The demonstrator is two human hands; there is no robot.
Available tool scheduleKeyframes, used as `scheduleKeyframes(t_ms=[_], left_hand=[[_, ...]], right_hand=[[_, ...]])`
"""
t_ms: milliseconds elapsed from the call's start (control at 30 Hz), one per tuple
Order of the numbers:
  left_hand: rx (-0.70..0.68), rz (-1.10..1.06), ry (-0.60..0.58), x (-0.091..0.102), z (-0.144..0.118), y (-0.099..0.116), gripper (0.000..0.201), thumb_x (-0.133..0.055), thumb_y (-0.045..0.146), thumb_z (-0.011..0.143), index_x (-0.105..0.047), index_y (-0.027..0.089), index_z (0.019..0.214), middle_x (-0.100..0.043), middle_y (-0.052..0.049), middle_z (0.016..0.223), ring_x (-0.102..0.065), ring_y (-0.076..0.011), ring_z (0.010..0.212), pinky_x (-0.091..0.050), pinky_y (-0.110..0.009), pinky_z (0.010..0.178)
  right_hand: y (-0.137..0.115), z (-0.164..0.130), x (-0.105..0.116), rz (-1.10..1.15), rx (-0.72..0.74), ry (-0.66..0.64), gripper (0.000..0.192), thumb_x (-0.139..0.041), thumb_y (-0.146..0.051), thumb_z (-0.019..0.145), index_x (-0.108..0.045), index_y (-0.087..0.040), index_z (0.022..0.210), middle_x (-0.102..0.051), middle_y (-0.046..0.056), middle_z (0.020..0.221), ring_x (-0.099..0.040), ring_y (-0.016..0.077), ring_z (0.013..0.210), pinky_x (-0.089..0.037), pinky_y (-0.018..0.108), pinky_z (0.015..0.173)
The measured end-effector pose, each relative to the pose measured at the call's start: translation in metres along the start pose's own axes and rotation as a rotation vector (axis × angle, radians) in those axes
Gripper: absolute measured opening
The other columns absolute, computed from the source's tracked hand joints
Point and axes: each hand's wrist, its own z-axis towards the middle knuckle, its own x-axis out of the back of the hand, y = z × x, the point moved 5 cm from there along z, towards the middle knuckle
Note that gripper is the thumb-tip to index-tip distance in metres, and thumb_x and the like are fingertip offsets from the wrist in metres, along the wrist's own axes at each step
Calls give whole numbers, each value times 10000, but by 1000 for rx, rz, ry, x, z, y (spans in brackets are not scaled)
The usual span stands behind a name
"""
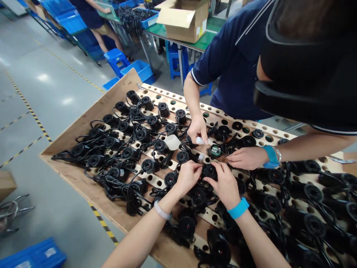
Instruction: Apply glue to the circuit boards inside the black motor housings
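Note:
My left hand (188,178) and my right hand (224,184) both grip a round black fan unit (209,171) over the wooden board with holes (92,111). A pale bangle sits on my left wrist, a blue band on my right. Across from me a co-worker in a dark blue shirt leans over the board. One of that person's hands (197,128) holds a small white tube (201,140), and the other hand (245,158) touches an open unit with a green circuit board (215,150).
Many black fan units (125,152) with tangled cords fill the board. A white cap (173,142) lies among them. Behind stand a cardboard box (184,18) on a green table, blue bins (139,70) and another person. A blue crate (36,255) sits on the floor.

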Motion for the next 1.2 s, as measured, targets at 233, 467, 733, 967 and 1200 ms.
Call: scheduleKeyframes(t_ms=[233,467,733,967,1200], left_hand=[[152,-163,-32,-2,2,-4,207,-545,172,789,-744,160,844,-649,0,629,-578,-92,491,-447,-199,542],[286,-337,-82,-8,6,-6,160,-568,168,750,-721,128,779,-624,17,486,-581,-108,450,-452,-189,498],[296,-356,-101,-3,5,-3,164,-583,169,754,-741,142,788,-622,29,475,-575,-96,449,-450,-187,530],[316,-371,-123,-4,6,-5,185,-578,183,765,-752,142,810,-636,19,483,-541,-87,424,-421,-184,495],[305,-358,-97,-4,5,-3,185,-571,176,766,-750,148,806,-627,26,482,-565,-97,455,-443,-188,519]], right_hand=[[1,-2,-4,-4,-30,-5,467,-690,-352,778,-508,-180,1172,-568,110,1082,-572,289,1004,-516,412,827],[-1,0,2,-55,-20,4,407,-646,-349,814,-498,-201,1163,-557,103,1048,-584,291,961,-523,415,774],[-5,3,7,-105,35,4,376,-610,-336,839,-520,-227,1188,-543,89,984,-591,274,903,-532,399,726],[-5,3,5,-51,14,-18,413,-625,-255,819,-510,-198,1211,-532,107,1033,-559,290,961,-524,443,817],[-6,2,3,-44,37,26,416,-555,-265,851,-488,-186,1254,-534,127,1082,-551,293,1012,-506,458,882]])
